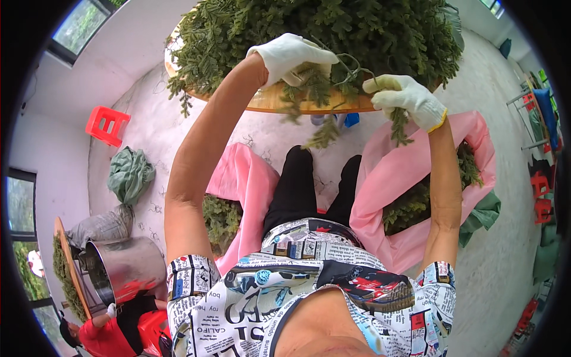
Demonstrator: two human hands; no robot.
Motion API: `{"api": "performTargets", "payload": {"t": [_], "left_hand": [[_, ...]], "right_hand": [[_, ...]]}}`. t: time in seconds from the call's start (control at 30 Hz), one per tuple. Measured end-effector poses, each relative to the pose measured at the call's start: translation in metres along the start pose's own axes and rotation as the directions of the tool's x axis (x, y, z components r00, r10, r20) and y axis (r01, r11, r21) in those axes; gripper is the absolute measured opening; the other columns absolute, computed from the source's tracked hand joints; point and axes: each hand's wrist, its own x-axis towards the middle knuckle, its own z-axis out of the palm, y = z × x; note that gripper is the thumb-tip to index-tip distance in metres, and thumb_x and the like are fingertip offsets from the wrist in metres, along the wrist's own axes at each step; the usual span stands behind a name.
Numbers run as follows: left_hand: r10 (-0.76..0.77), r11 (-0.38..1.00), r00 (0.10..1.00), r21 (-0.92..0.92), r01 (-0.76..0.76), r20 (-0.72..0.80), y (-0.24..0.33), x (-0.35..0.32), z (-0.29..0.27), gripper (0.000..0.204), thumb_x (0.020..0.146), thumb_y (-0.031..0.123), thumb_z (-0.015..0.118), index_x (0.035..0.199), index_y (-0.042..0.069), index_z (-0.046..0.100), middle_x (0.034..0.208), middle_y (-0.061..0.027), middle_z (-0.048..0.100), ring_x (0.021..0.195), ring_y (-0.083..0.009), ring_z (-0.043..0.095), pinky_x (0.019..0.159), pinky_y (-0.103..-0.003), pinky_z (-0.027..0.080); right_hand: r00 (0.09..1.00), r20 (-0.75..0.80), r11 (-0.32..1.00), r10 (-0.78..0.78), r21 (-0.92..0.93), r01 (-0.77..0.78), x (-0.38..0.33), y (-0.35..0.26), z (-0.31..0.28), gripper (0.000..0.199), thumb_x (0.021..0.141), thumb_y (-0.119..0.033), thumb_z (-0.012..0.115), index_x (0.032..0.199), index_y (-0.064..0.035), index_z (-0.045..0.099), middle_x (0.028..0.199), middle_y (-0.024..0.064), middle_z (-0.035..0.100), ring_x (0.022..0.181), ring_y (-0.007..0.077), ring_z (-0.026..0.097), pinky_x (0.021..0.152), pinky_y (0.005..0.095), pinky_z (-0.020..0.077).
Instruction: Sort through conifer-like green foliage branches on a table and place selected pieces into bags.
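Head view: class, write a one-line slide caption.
Gloved left hand and right hand pull a leafy sprig from the heaped tray.

white gloves (291, 56), green sprigs (321, 89), pink bags (392, 172), red stool (107, 125), black trousers (297, 190)

Looks like a small leaf-sorting workroom, not a home. Bare concrete floor (499, 250), round wooden trays (279, 101) heaped with green sprigs (333, 30), pink bags (404, 172) of the same greens, plastic stools (107, 125), big steel pot (128, 268). Another person (113, 333) works at a second tray.
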Motion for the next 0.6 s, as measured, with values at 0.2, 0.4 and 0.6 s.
{"api": "performTargets", "payload": {"t": [0.2, 0.4, 0.6], "left_hand": [[0.200, 0.932, 0.974, -0.328, -0.155, 0.110, -0.023, 0.012, 0.012, 0.029, 0.088, 0.028, 0.068, 0.097, 0.000, 0.074, 0.090, -0.0071, 0.072, 0.078, -0.0151, 0.062, 0.067, -0.025, 0.048], [0.086, 0.882, 0.989, -0.470, -0.019, 0.120, -0.012, -0.006, 0.036, 0.030, 0.090, 0.029, 0.066, 0.097, 0.001, 0.073, 0.092, -0.0078, 0.072, 0.079, -0.0155, 0.062, 0.067, -0.023, 0.048], [0.642, 0.765, 0.766, -0.089, -0.638, 0.030, -0.043, -0.010, 0.029, 0.031, 0.093, 0.031, 0.065, 0.092, 0.001, 0.070, 0.096, -0.0122, 0.073, 0.084, -0.0176, 0.067, 0.069, -0.025, 0.050]], "right_hand": [[0.998, 0.061, 0.959, -0.023, 0.285, 0.004, 0.010, 0.024, 0.034, 0.034, 0.087, -0.023, 0.070, 0.110, 0.0017, 0.067, 0.079, 0.0017, 0.064, 0.063, 0.0107, 0.056, 0.058, 0.0211, 0.0431], [0.986, -0.163, 0.973, -0.027, 0.223, 0.064, 0.014, 0.041, 0.062, 0.024, 0.090, -0.019, 0.067, 0.103, 0.0001, 0.069, 0.074, 0.0035, 0.063, 0.060, 0.0120, 0.056, 0.059, 0.0213, 0.0439], [0.993, 0.095, 0.865, -0.068, 0.502, 0.011, 0.000, 0.042, 0.035, 0.022, 0.091, -0.013, 0.061, 0.106, 0.0022, 0.066, 0.082, 0.0055, 0.065, 0.064, 0.0142, 0.057, 0.072, 0.0315, 0.0514]]}}
